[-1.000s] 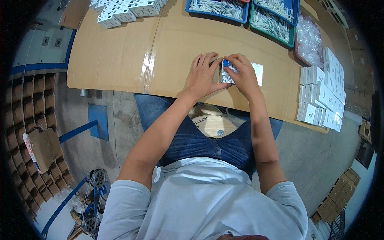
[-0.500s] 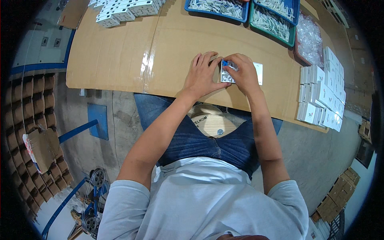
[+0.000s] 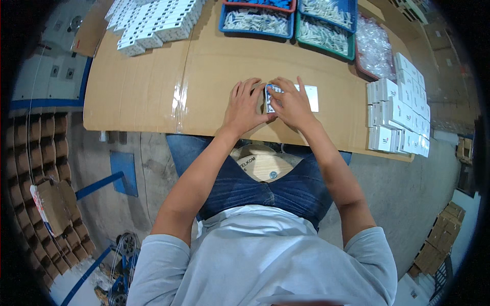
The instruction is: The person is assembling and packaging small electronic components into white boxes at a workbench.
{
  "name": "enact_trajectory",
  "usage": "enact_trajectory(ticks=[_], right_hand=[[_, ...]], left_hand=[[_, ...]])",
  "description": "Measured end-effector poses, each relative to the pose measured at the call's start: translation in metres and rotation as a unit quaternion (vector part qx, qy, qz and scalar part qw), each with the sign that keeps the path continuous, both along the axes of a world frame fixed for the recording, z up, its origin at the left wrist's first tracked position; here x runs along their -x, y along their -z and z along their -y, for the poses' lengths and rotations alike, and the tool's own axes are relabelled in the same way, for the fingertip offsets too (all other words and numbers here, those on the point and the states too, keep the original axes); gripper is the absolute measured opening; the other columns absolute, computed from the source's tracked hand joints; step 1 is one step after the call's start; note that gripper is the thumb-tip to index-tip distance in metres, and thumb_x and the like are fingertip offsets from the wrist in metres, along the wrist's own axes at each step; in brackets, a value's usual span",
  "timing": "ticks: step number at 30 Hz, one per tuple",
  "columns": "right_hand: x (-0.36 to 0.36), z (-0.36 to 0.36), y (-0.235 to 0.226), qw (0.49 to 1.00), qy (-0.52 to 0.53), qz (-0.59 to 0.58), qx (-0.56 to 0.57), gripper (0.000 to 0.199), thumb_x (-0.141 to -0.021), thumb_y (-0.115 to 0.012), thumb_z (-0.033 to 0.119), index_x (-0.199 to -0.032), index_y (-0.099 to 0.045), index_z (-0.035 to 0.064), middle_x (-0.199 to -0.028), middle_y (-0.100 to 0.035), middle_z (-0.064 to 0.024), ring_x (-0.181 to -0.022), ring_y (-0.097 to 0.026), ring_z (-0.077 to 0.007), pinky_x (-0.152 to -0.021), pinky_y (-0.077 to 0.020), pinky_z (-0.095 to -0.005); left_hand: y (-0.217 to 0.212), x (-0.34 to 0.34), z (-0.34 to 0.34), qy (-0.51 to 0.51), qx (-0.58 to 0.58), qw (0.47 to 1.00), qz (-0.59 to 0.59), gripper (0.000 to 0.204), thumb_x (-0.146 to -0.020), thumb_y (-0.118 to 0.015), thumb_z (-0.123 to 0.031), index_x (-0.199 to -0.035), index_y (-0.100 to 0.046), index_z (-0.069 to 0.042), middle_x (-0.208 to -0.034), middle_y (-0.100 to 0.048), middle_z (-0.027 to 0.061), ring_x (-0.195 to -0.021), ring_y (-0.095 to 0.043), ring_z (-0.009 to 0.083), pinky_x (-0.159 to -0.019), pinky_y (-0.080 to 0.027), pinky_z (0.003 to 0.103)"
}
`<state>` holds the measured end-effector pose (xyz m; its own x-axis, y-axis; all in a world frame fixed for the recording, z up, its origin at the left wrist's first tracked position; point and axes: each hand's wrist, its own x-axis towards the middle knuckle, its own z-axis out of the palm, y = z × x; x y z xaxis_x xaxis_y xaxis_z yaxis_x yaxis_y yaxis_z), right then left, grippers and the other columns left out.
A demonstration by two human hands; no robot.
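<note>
The flat cardboard tabletop (image 3: 138, 97) is coloured tan; stacked rectangular white boxes (image 3: 158, 25) are dotted with black. The small rectangular box (image 3: 269, 107) is coloured white and blue. The denim trousers (image 3: 227, 178) are dyed blue.

A workshop, shown by the cardboard-covered bench (image 3: 135, 92), trays (image 3: 255, 35) of small parts (image 3: 255, 22), stacked white boxes (image 3: 403, 109) and concrete floor (image 3: 388, 178)

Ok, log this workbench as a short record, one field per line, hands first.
Left hand: curved around the left side of a small open box
Right hand: fingertips over that box
Box contents: blue and white, mostly hidden by fingers
Beside box: flat white panel to the right
Far trays: blue tray and green tray, both holding white pieces
Right edge: stacked white boxes
Far left: rows of white cartons
Surface: brown cardboard
</note>
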<state>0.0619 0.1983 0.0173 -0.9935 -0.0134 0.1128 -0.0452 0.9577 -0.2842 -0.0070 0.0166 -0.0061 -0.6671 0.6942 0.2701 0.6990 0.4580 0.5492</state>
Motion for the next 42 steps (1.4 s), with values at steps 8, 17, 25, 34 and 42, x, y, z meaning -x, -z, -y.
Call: enact_trajectory(ticks=[8, 17, 25, 34, 42], right_hand=[[-0.001, -0.005, 0.012, 0.983, 0.047, -0.063, 0.168, 0.031, -0.094, -0.064, 0.018, -0.123, -0.074, 0.0092, -0.134, -0.064, -0.0133, -0.128, -0.056, -0.0330, -0.116, -0.0373, -0.0498], [0.072, -0.051, 0.016, 0.987, 0.144, -0.048, 0.049, 0.071, -0.100, -0.059, 0.047, -0.147, -0.047, -0.0060, -0.157, -0.041, -0.0267, -0.143, -0.043, -0.0407, -0.118, -0.0371, -0.0446], [0.095, -0.076, 0.038, 0.992, 0.105, -0.062, -0.016, 0.090, -0.098, -0.052, 0.063, -0.151, -0.041, -0.0085, -0.161, -0.035, -0.0242, -0.148, -0.036, -0.0367, -0.122, -0.0291, -0.0441], [0.098, -0.069, 0.040, 0.992, 0.109, -0.066, -0.022, 0.077, -0.102, -0.049, 0.055, -0.146, -0.047, -0.0083, -0.156, -0.042, -0.0256, -0.144, -0.041, -0.0376, -0.120, -0.0322, -0.0457], [0.030, -0.064, 0.003, 0.986, 0.107, -0.079, 0.098, 0.035, -0.097, -0.063, 0.021, -0.128, -0.067, 0.0052, -0.142, -0.060, -0.0155, -0.129, -0.057, -0.0348, -0.112, -0.0437, -0.0419]], left_hand=[[-0.004, 0.000, -0.001, -0.008, 0.021, 1.000, 0.008, 0.089, -0.072, -0.082, -0.059, -0.140, -0.055, -0.008, -0.144, -0.050, 0.0118, -0.139, -0.045, 0.0288, -0.121, -0.029, 0.052], [-0.009, 0.000, -0.002, -0.004, 0.006, 1.000, -0.013, 0.086, -0.072, -0.085, -0.053, -0.136, -0.056, -0.004, -0.140, -0.051, 0.0146, -0.134, -0.046, 0.0347, -0.118, -0.032, 0.049], [-0.011, -0.004, -0.006, 0.000, 0.010, 1.000, -0.026, 0.085, -0.073, -0.085, -0.052, -0.136, -0.056, -0.003, -0.140, -0.051, 0.0150, -0.132, -0.046, 0.0350, -0.117, -0.032, 0.049], [-0.009, -0.005, -0.005, -0.013, 0.015, 1.000, -0.019, 0.086, -0.073, -0.084, -0.053, -0.136, -0.055, -0.003, -0.140, -0.051, 0.0158, -0.133, -0.047, 0.0352, -0.118, -0.031, 0.051], [-0.009, 0.003, -0.008, -0.015, 0.005, 1.000, -0.014, 0.086, -0.073, -0.083, -0.055, -0.137, -0.055, -0.005, -0.140, -0.051, 0.0141, -0.136, -0.044, 0.0331, -0.120, -0.028, 0.053]])
